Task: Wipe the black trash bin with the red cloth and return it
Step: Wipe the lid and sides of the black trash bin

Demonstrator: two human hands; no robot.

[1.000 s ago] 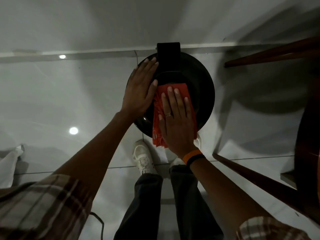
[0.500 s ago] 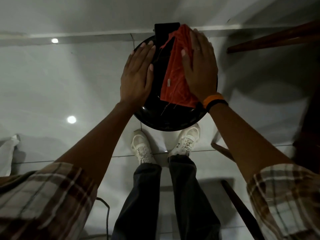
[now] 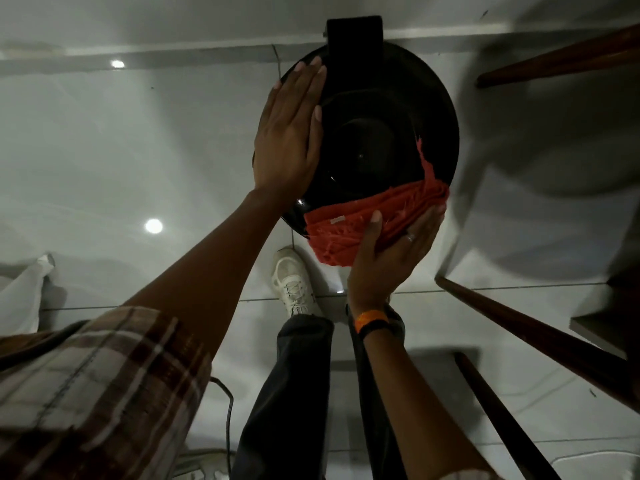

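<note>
Black trash bin (image 3: 381,109) on tiled floor | left hand (image 3: 287,140) flat on lid's left edge, fingers together | right hand (image 3: 391,261) pressing bunched red cloth (image 3: 367,223) against near rim, fingers closed around it

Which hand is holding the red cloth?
The right hand, wearing an orange wristband, presses the red cloth on the black trash bin; the left hand lies bare.

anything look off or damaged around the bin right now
Nothing is spilled or broken. The one worn thing is the red cloth: its edges are frayed with loose threads. The right hand presses it on the black bin lid's near rim; the left hand steadies the side.
</note>
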